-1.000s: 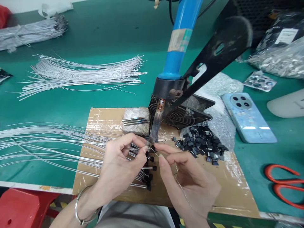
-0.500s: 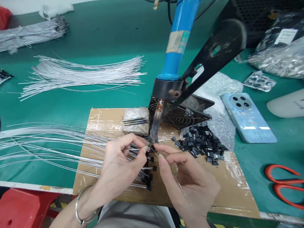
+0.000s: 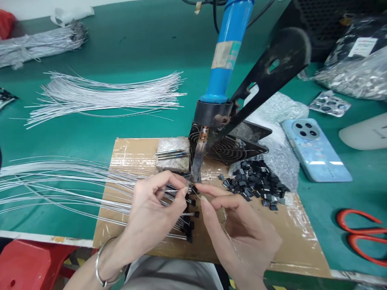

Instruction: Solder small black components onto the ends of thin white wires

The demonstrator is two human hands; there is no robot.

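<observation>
Currently | right hand (image 3: 246, 229): pinching thin wire (image 3: 197, 194), tip jutting leftward | left hand (image 3: 155, 209): pinching — seemingly — a small part (image 3: 190, 187)

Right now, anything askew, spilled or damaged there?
Minor: one small black block lies just left of the loose pile of black blocks, as if strayed. The metal barrel of the blue soldering iron looks rusty-brown up top, possibly wear.

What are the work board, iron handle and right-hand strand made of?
Board: likely cardboard, matte brown, with glossy clear film or tape where wrinkled glare shows.
Iron handle: probably plastic; smooth, glossy blue with highlights.
Strand in the right hand: seems metal, thin and silvery; possibly solder, too fine to confirm.
</observation>
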